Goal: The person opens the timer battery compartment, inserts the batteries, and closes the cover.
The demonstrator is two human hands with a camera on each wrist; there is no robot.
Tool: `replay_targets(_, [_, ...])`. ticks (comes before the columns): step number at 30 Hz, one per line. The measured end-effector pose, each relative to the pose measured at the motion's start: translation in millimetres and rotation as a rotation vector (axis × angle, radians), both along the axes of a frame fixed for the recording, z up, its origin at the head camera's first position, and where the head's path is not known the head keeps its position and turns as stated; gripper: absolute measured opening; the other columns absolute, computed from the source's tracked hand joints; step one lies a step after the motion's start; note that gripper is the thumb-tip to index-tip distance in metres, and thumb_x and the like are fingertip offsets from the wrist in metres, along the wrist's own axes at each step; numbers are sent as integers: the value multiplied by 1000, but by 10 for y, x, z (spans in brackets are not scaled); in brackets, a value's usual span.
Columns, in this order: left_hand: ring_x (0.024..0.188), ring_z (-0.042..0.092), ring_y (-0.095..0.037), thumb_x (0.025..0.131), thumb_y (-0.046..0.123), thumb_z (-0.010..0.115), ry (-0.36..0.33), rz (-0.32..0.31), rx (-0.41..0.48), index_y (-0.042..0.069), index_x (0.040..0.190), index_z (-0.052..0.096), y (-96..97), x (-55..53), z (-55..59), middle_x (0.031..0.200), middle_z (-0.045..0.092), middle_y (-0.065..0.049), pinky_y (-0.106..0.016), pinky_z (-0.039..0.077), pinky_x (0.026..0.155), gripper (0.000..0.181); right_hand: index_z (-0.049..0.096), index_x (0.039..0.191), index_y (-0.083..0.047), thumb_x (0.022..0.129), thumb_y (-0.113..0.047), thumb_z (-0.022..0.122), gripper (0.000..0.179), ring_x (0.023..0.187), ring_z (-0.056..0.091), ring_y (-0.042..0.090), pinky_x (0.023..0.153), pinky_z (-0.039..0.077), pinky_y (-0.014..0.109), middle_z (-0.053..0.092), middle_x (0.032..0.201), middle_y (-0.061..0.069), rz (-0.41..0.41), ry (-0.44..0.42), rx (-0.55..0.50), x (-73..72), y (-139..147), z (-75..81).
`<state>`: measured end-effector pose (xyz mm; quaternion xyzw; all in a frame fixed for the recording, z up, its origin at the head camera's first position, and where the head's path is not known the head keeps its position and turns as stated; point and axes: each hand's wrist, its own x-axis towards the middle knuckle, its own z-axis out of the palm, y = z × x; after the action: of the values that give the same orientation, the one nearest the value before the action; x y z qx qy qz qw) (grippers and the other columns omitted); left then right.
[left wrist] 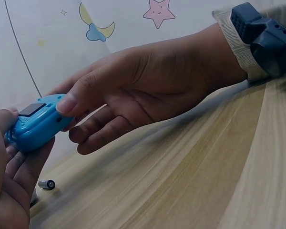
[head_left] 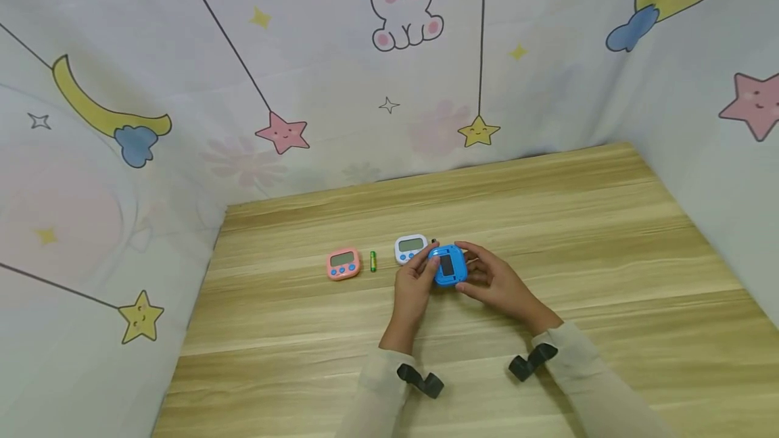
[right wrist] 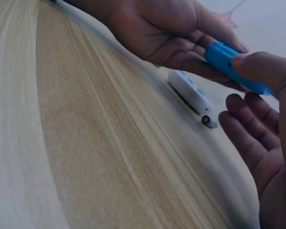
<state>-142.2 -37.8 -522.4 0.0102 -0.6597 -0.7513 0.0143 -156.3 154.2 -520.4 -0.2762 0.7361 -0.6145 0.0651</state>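
Left hand [head_left: 415, 286]: pinching a blue, rounded-square plastic timer [head_left: 452, 267] by its left side, with thumb on the upturned back and fingers underneath.
Right hand [head_left: 496, 284]: pinching the same timer's right edge between thumb and forefinger, with the other fingers loosely bent below.
Blue timer: held between both hands, clear of the tabletop [head_left: 292, 350], back upward, showing a dark rectangular panel [left wrist: 32, 109].
White timer: a white, rounded plastic timer [head_left: 410, 245] with grey display and blue buttons, lying just beyond the left hand's fingers and partly hidden by them.
Small battery: a short cylindrical battery [left wrist: 46, 184] with a dark end, lying beyond the left hand's fingertips, beside the white timer.
Green battery: a slim green cylinder [head_left: 373, 261], lying to the left of the left hand, near it.
Pink timer: a pink, rounded plastic timer [head_left: 343, 264] with grey display and three blue buttons, lying farther left of the left hand, past the green battery.
Wrists: wrapped in pale sleeves [head_left: 599, 384] and dark straps [head_left: 420, 380].
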Motion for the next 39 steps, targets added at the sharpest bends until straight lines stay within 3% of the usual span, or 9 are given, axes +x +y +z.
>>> replay_targets(8, [117, 59, -16, 99, 20, 59, -20, -73, 24, 3, 136, 57, -42, 12, 34, 129, 61, -13, -22, 49, 88, 40, 38, 148, -7, 87, -2, 71, 70, 99, 62, 25, 82, 55, 31, 55, 119, 15, -24, 3, 14, 1, -8, -17])
replay_targets(15, [120, 57, -20, 99, 14, 58, -16, -135, 43, -6, 137, 51, -44, 105, 261, 134, 56, -20, -24, 49, 91, 43, 40, 145, 2, 87, 6, 68, 64, 98, 62, 31, 79, 56, 33, 55, 120, 22, -57, -12, 12, 5, -15, -30])
replay_targets(19, [124, 54, -21, 99, 13, 59, -15, -126, 45, -8, 136, 51, -40, 126, 294, 135, 55, -19, -25, 48, 94, 43, 38, 147, -2, 86, 0, 72, 70, 102, 61, 25, 83, 55, 32, 54, 125, 16, -26, 3, 22, 15, -3, -44])
replay_targets(23, [123, 55, -22, 98, 13, 59, -17, -122, 40, -7, 136, 52, -47, 122, 280, 134, 57, -18, -26, 48, 94, 43, 36, 149, -5, 86, -8, 75, 75, 106, 60, 22, 86, 54, 32, 52, 131, 11, -7, 28, 38, 21, 0, -74])
replay_targets(28, [124, 54, -21, 99, 11, 57, -16, -130, 64, -6, 137, 51, -63, 70, 118, 137, 54, -19, -25, 48, 93, 42, 37, 149, -7, 86, -8, 75, 74, 106, 60, 22, 86, 54, 33, 53, 132, 11, -43, 48, 86, 42, -18, -80])
replay_targets(31, [123, 54, -21, 101, 14, 54, -21, -136, 75, -1, 139, 51, -67, 50, 29, 139, 53, -16, -25, 50, 91, 41, 39, 147, -2, 85, -4, 75, 72, 103, 61, 27, 84, 55, 37, 56, 126, 16, -77, 76, 114, 78, -42, -5])
replay_targets(36, [126, 52, -23, 104, 25, 48, 1, -171, 76, 4, 143, 49, -75, 71, 6, 148, 44, -12, -29, 50, 92, 44, 43, 143, 5, 88, -4, 71, 62, 102, 62, 32, 84, 54, 40, 59, 119, 21, -112, 84, 145, 150, -64, 173])
replay_targets(39, [132, 45, -24, 105, 25, 47, 36, -208, 73, 4, 145, 45, -85, 101, 57, 151, 38, -13, -31, 45, 99, 46, 47, 141, 1, 94, -12, 67, 53, 104, 63, 28, 84, 55, 35, 61, 120, 17, -138, 94, 167, 113, -32, 59])
